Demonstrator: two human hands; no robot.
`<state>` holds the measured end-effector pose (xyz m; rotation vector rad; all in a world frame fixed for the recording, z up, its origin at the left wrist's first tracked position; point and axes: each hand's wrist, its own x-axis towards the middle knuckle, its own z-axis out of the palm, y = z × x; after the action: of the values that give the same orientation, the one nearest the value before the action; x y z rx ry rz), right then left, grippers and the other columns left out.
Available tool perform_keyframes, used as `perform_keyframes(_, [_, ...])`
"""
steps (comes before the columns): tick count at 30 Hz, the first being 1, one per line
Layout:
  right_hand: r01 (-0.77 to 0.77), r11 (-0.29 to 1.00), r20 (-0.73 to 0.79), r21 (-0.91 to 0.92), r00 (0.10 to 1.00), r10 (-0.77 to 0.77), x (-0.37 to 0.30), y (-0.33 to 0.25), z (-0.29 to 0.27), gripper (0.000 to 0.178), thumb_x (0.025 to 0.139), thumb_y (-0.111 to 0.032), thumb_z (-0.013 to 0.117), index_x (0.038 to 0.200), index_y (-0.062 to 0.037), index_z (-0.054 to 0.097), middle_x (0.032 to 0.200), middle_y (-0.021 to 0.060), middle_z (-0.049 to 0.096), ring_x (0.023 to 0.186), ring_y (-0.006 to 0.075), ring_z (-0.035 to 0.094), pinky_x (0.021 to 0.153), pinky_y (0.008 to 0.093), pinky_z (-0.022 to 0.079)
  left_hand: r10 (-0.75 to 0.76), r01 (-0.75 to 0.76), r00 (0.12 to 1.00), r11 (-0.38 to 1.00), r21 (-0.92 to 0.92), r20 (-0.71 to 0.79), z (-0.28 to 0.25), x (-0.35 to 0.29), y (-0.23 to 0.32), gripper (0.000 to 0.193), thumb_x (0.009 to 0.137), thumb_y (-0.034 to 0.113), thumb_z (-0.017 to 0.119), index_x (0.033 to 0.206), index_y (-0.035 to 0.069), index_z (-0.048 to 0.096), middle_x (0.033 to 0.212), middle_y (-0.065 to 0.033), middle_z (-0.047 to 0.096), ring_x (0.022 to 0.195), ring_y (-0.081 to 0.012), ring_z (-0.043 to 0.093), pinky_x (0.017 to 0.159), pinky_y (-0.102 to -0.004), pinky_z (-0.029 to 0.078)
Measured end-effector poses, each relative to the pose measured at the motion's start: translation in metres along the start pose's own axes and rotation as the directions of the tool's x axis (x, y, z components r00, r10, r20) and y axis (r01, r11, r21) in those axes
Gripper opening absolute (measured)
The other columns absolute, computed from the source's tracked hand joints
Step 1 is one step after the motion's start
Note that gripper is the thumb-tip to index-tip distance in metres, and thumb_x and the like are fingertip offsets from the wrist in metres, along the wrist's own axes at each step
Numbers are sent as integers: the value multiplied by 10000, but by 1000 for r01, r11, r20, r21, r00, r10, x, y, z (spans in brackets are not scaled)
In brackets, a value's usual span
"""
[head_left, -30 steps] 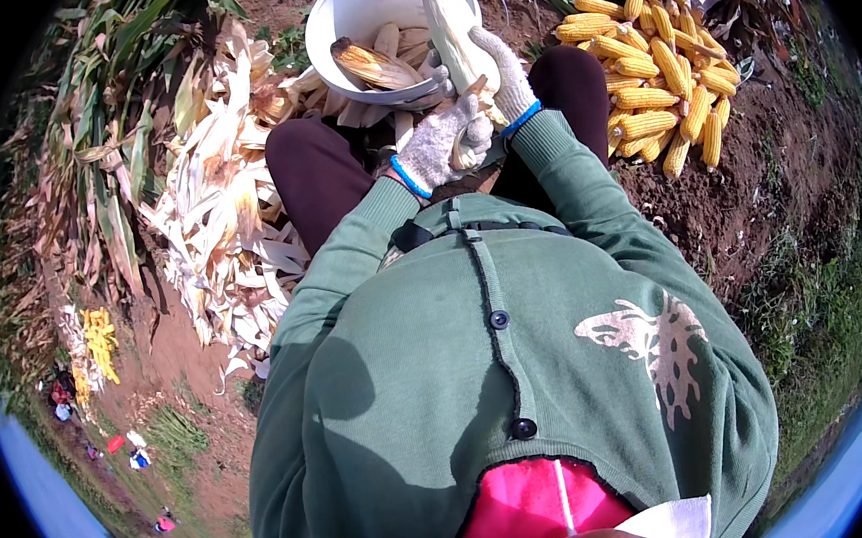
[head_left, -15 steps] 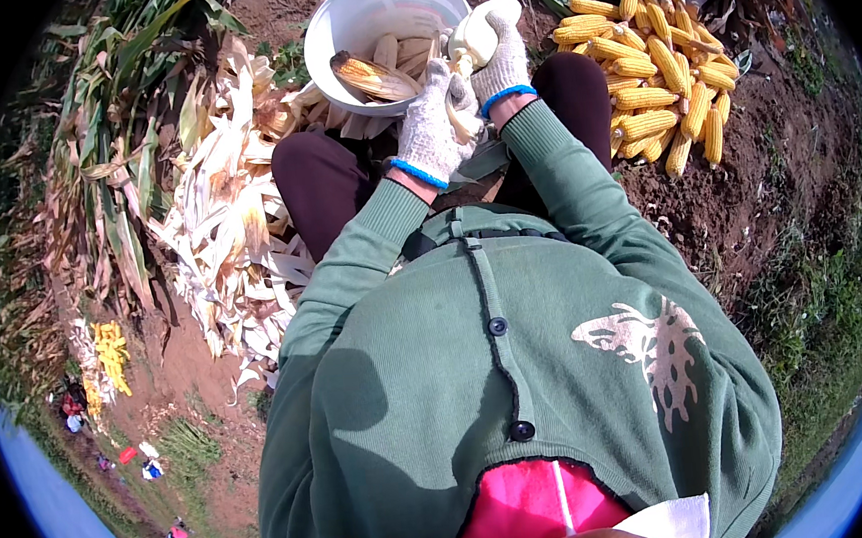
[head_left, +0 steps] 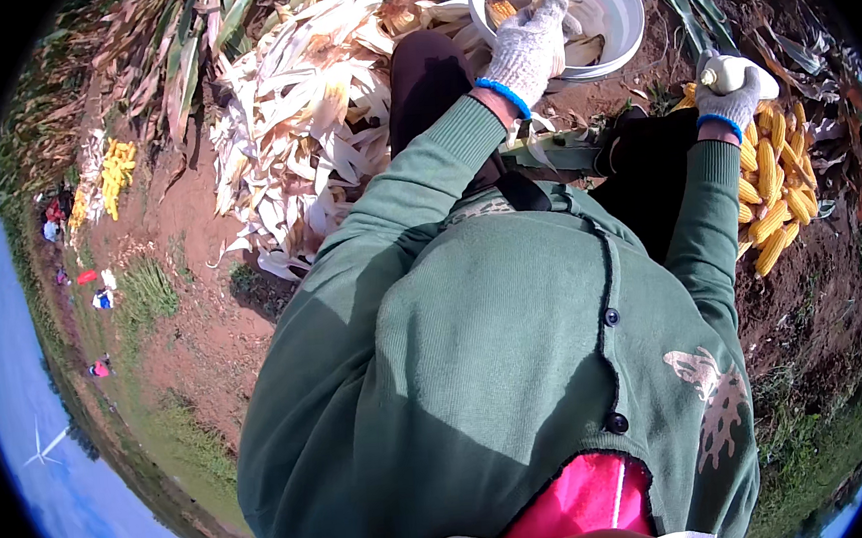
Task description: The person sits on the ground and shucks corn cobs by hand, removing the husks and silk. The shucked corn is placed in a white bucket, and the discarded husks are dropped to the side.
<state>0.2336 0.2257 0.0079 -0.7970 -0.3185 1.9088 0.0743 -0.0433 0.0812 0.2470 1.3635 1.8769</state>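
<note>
My left hand (head_left: 528,50), in a whitish knit glove with a blue cuff, is closed over the near side of a white bucket (head_left: 634,27). What its fingers hold is hidden; a thin strip of dry husk sticks up beside them. Inside the bucket, a yellow ear of corn (head_left: 500,7) and pale husks show partly. Away to the right, my right hand (head_left: 732,108), gloved alike, grips a smooth whitish rounded thing (head_left: 734,72) with a small knobby tip; its kind is unclear. This hand is above the near-left part of a pile of husked yellow corn ears (head_left: 773,185).
Pale dry husks (head_left: 285,109) lie heaped left of my legs. Dry corn stalks (head_left: 152,64) stretch behind them. Another yellow corn pile (head_left: 118,178) and several people are in the distance at left. Reddish soil (head_left: 203,295) surrounds me.
My hands were together at the bucket's near right rim; now they are apart. The right one has gone right to the corn pile with the whitish thing. The view has turned.
</note>
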Motion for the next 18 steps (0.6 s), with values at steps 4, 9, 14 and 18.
perform_keyframes(4, [-43, 968, 95, -247, 993, 69, -25, 35, -7, 524, 875, -292, 616, 1273, -11, 422, 1094, 190, 581, 960, 391, 602, 854, 524, 536, 494, -294, 863, 656, 695, -102, -68, -8, 37, 531, 812, 449, 727, 1074, -6, 652, 929, -157, 694, 878, -248, 660, 798, -355, 508])
perform_keyframes(9, [-95, 903, 203, -420, 959, 196, -40, 52, -8, 533, 878, -286, 635, 1281, 4, 439, 1066, 189, 617, 919, 350, 644, 843, 480, 539, 630, -31, 760, 286, 958, -163, -215, -79, 70, 639, 790, 390, 749, 1217, -47, 561, 1131, -181, 633, 1002, -253, 616, 857, -346, 489])
perform_keyframes(14, [-178, 848, 149, -499, 947, 286, -53, 60, -9, 503, 857, -297, 677, 1244, -23, 509, 1075, 134, 640, 928, 294, 657, 780, 364, 542, 5, 142, 853, 960, 241, -522, -326, -172, 63, 536, 894, 336, 663, 1319, 44, 512, 1173, -96, 594, 956, -202, 619, 836, -347, 532])
perform_keyframes(18, [-172, 837, 141, -519, 949, 282, -28, 77, -19, 500, 851, -310, 685, 1231, -29, 523, 1068, 123, 639, 912, 271, 657, 751, 353, 545, 14, 432, 607, 833, 345, -794, -456, -221, 0, 608, 866, 474, 642, 1290, 46, 557, 1165, -98, 616, 1044, -202, 587, 886, -344, 484])
